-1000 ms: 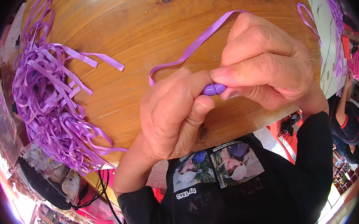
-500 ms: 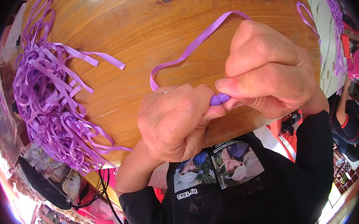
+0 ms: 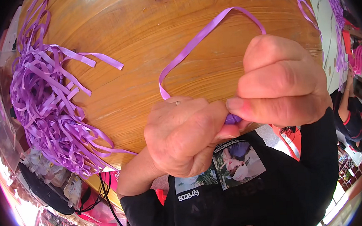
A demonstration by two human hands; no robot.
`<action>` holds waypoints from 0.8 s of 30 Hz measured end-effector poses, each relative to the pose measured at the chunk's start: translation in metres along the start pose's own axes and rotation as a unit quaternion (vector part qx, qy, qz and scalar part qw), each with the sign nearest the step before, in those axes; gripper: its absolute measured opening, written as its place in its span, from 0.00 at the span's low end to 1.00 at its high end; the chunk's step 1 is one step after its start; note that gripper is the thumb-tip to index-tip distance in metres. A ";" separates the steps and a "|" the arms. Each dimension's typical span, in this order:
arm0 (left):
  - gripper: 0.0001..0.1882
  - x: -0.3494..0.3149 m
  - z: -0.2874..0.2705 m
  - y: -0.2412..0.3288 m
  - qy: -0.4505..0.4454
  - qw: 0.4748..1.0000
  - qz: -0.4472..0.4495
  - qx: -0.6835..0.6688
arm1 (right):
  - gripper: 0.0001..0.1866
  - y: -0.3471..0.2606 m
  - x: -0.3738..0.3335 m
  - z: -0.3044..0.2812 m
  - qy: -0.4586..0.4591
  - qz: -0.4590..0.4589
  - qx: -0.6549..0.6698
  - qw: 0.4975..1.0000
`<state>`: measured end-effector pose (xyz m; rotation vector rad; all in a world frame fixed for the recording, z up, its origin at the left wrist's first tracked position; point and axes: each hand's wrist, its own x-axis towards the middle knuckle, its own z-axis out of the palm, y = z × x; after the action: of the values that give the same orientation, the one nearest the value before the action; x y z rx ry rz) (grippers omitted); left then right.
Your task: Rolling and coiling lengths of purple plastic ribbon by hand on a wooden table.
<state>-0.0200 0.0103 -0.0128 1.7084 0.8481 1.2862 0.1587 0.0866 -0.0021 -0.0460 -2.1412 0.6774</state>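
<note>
- The left hand (image 3: 186,137), nearest along with the other, has its fingers curled under; the fingertips are mostly hidden, and its thumb and bent forefinger press on the left end of a small purple plastic piece (image 3: 232,119).
- The right hand (image 3: 285,81) pinches the right end of that piece between thumb and forefinger; its other 3 fingers fold into the palm, tips out of sight.
- The purple piece sits in the narrow gap between the 2 thumbs, low in the grip, with only a short middle stretch showing; whether it is 1 part or 2 cannot be told.
- A purple ribbon (image 3: 199,37) arches beyond the knuckles; 1 end goes behind the left hand, the other behind the right, so any join with the piece is hidden.
- Below the hands, a black shirt (image 3: 253,208) runs off the lower edge, its printed panels partly covered by the left hand.
- The wooden table (image 3: 121,17) lies under the ribbon, its far side cut off at the top.
- To the left, a heap of purple ribbons (image 3: 47,100) is too tangled to count.
- Far right, a person in dark clothes (image 3: 351,119) is bent by the lens and hard to make out.
</note>
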 end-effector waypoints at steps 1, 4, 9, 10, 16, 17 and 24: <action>0.07 -0.001 0.000 -0.001 0.000 1.000 -0.002 0.001 | 0.13 0.002 -0.001 0.002 0.012 -0.026 -0.005 1.000; 0.08 -0.002 0.001 -0.004 0.009 1.000 0.015 0.003 | 0.13 0.007 -0.002 0.006 0.033 -0.065 -0.026 0.997; 0.07 -0.001 -0.001 -0.004 0.011 1.000 0.017 0.014 | 0.14 0.003 0.002 0.001 0.010 -0.022 -0.036 0.999; 0.07 -0.001 -0.001 -0.004 0.010 1.000 0.020 0.014 | 0.15 0.005 0.002 -0.002 -0.005 -0.034 -0.057 0.998; 0.11 -0.006 0.000 -0.006 0.070 0.978 -0.107 -0.166 | 0.22 0.009 0.008 -0.008 -0.056 0.123 0.053 0.989; 0.13 -0.005 0.000 -0.009 0.064 0.986 -0.074 -0.138 | 0.25 0.007 0.008 -0.010 -0.063 0.133 0.057 0.987; 0.14 -0.008 -0.005 -0.006 0.027 0.964 -0.156 -0.214 | 0.28 0.007 0.008 -0.006 -0.039 0.143 0.028 0.989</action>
<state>-0.0269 0.0064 -0.0206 1.1547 0.7671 1.1965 0.1568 0.0972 0.0028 -0.3052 -2.2109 0.9170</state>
